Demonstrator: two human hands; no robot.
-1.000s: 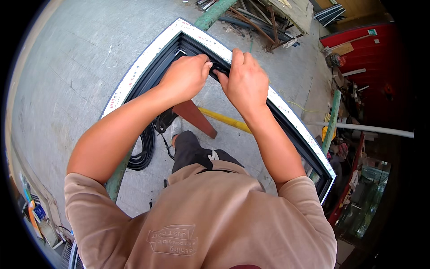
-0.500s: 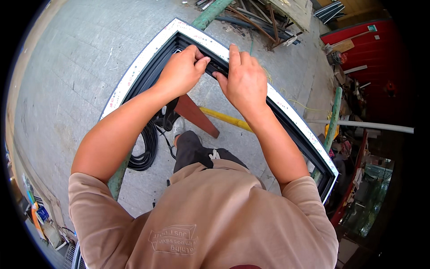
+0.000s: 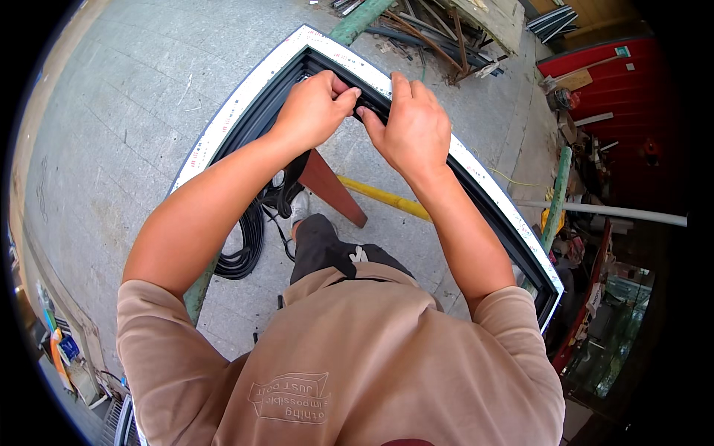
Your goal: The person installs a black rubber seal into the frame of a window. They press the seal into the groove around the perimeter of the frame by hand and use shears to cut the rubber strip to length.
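A window frame point(image 3: 239, 110) with white, printed protective film and black inner grooves lies in front of me, its far corner pointing away. My left hand point(image 3: 309, 111) reaches over the far rail near that corner, thumb and forefinger pinched at the inner groove. A black rubber strip point(image 3: 295, 172) hangs down beneath its wrist, and the fingers seem closed on it, though the pinched part is mostly hidden. Just to the right, my right hand point(image 3: 418, 126) grips the same rail, fingers over the outer edge and thumb inside, close to the left fingertips.
Green pipes point(image 3: 358, 21) support the frame. On the floor lie a coil of black strip point(image 3: 242, 256), a reddish-brown board point(image 3: 332, 192) and a yellow bar point(image 3: 387, 199). Scrap metal point(image 3: 439, 37) lies at the far side. A red panel point(image 3: 613, 97) and clutter stand at the right.
The frame and both hands sit slightly further right and up in the picture. My right thumb has come a little closer to the left fingertips.
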